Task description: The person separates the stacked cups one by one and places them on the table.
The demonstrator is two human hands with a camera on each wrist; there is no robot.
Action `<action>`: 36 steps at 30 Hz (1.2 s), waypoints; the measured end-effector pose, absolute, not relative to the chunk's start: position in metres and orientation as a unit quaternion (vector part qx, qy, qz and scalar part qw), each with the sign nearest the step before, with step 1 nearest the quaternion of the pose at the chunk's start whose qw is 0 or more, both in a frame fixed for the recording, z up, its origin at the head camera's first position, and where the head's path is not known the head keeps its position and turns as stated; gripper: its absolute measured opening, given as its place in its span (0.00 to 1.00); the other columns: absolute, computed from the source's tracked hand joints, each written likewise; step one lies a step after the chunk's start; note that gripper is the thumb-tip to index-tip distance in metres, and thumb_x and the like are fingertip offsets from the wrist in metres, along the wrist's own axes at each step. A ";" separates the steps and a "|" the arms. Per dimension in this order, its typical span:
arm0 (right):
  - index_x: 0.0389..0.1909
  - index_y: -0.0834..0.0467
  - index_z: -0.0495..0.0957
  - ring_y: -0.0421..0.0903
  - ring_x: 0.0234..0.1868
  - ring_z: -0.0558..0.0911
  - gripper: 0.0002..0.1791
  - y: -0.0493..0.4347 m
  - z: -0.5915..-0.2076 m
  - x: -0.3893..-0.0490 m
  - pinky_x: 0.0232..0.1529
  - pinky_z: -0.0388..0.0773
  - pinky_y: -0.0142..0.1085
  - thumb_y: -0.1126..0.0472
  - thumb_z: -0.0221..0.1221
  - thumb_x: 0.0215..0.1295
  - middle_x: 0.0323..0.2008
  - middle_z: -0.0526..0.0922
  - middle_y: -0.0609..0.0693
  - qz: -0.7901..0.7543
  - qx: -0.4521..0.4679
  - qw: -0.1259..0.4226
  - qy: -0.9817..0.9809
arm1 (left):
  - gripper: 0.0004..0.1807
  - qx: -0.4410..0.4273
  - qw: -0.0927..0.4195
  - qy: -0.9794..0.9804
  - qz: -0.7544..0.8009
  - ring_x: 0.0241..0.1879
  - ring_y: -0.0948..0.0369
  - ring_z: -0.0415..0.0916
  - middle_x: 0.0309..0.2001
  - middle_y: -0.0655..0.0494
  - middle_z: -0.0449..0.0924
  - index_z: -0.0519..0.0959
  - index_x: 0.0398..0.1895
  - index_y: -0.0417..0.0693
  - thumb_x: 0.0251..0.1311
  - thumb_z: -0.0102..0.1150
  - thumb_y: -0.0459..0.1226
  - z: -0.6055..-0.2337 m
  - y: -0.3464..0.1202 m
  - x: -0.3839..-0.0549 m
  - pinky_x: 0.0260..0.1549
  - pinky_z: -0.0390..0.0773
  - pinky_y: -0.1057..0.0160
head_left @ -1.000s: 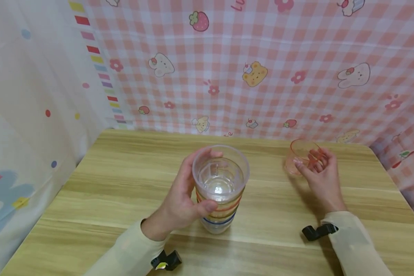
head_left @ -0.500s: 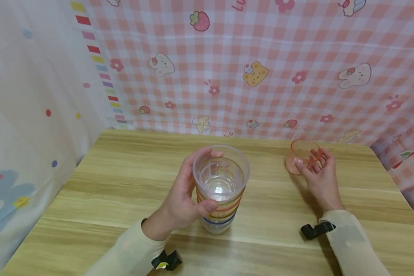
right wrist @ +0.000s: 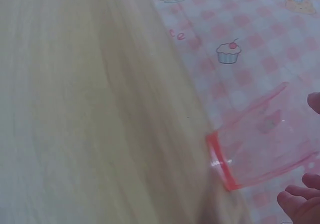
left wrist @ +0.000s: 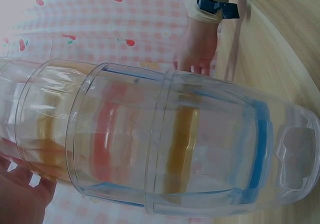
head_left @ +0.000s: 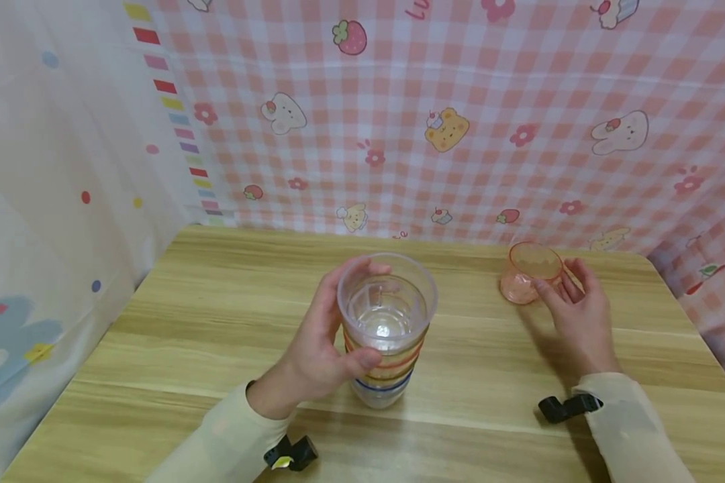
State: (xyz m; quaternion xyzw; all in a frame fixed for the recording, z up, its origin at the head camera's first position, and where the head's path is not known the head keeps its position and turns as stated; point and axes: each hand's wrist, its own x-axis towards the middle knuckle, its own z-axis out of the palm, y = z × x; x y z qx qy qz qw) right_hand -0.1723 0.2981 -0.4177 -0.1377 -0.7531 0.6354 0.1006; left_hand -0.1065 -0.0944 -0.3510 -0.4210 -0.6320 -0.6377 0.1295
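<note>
Head view. One stack of clear cups with coloured bands (head_left: 393, 359), upright at centre of frame, its rim facing the camera; bands of red, amber and blue show below the rim. One left hand (head_left: 317, 355), on the stack's left side, thumb in front and fingers behind, clamped round its upper part. One pink transparent cup (head_left: 519, 285), upright on the surface (head_left: 205, 315) right of centre, near the far edge. One right hand (head_left: 583, 329), just right of the pink cup, thumb and fingers apart; contact with the cup cannot be told. Two pale sleeves (head_left: 637, 429), lower left and lower right, each with a black wrist device (head_left: 570, 408). One pink checked cloth (head_left: 399, 74) with printed figures, across the top. One white dotted cloth (head_left: 48, 134), left side.

Left wrist view. The stack, sideways across the frame, base to the right; blue band nearest the base, then amber, red, amber. Left-hand fingers at lower left, against the stack. Right hand at top, right of centre, partly behind the stack.

Right wrist view. The pink cup at lower right, its red base toward the left. Right-hand fingers at the right edge, spread, a gap showing between them and the cup wall.
</note>
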 end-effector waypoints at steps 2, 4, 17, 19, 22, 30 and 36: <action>0.88 0.57 0.48 0.50 0.86 0.59 0.48 0.299 -0.414 -0.169 0.80 0.63 0.29 0.58 0.65 0.77 0.88 0.54 0.53 0.617 -0.142 0.118 -0.765 | 0.53 -0.420 0.130 -0.632 -0.638 0.69 0.52 0.77 0.71 0.26 0.68 0.53 0.80 0.32 0.72 0.63 0.62 -0.351 -0.095 -0.106 0.73 0.76 0.47; 0.87 0.56 0.53 0.49 0.85 0.62 0.45 0.300 -0.409 -0.166 0.80 0.64 0.28 0.58 0.65 0.77 0.86 0.59 0.53 0.611 -0.146 0.138 -0.766 | 0.53 -0.420 0.130 -0.632 -0.638 0.69 0.52 0.77 0.71 0.26 0.68 0.53 0.80 0.32 0.72 0.63 0.62 -0.351 -0.095 -0.107 0.74 0.76 0.47; 0.78 0.57 0.72 0.39 0.73 0.78 0.35 0.283 -0.382 -0.152 0.67 0.75 0.19 0.67 0.69 0.71 0.75 0.78 0.51 0.638 -0.095 0.215 -0.733 | 0.53 -0.422 0.122 -0.630 -0.641 0.69 0.53 0.78 0.71 0.25 0.68 0.53 0.80 0.32 0.72 0.63 0.61 -0.350 -0.095 -0.107 0.73 0.76 0.47; 0.78 0.58 0.72 0.37 0.71 0.79 0.35 0.279 -0.378 -0.149 0.66 0.75 0.19 0.68 0.69 0.71 0.74 0.79 0.50 0.631 -0.078 0.214 -0.742 | 0.53 -0.423 0.121 -0.630 -0.640 0.69 0.53 0.78 0.71 0.25 0.68 0.53 0.80 0.32 0.72 0.63 0.61 -0.350 -0.095 -0.107 0.73 0.76 0.48; 0.78 0.60 0.71 0.35 0.69 0.80 0.35 0.272 -0.373 -0.144 0.66 0.75 0.19 0.68 0.68 0.72 0.74 0.79 0.50 0.605 -0.049 0.217 -0.765 | 0.53 -0.425 0.122 -0.629 -0.639 0.69 0.53 0.78 0.71 0.24 0.68 0.53 0.80 0.31 0.72 0.63 0.61 -0.350 -0.095 -0.108 0.73 0.76 0.48; 0.77 0.63 0.71 0.32 0.67 0.81 0.34 0.251 -0.359 -0.131 0.66 0.76 0.20 0.73 0.65 0.72 0.70 0.82 0.47 0.575 0.045 0.233 -0.783 | 0.52 -0.423 0.121 -0.630 -0.640 0.69 0.53 0.77 0.71 0.25 0.68 0.55 0.80 0.32 0.72 0.64 0.60 -0.351 -0.096 -0.108 0.74 0.75 0.51; 0.77 0.65 0.71 0.34 0.67 0.82 0.34 0.237 -0.354 -0.124 0.67 0.76 0.21 0.78 0.63 0.71 0.68 0.83 0.43 0.594 0.113 0.232 -0.762 | 0.52 -0.419 0.123 -0.633 -0.639 0.71 0.53 0.75 0.72 0.25 0.68 0.56 0.80 0.33 0.72 0.63 0.62 -0.351 -0.097 -0.107 0.75 0.75 0.49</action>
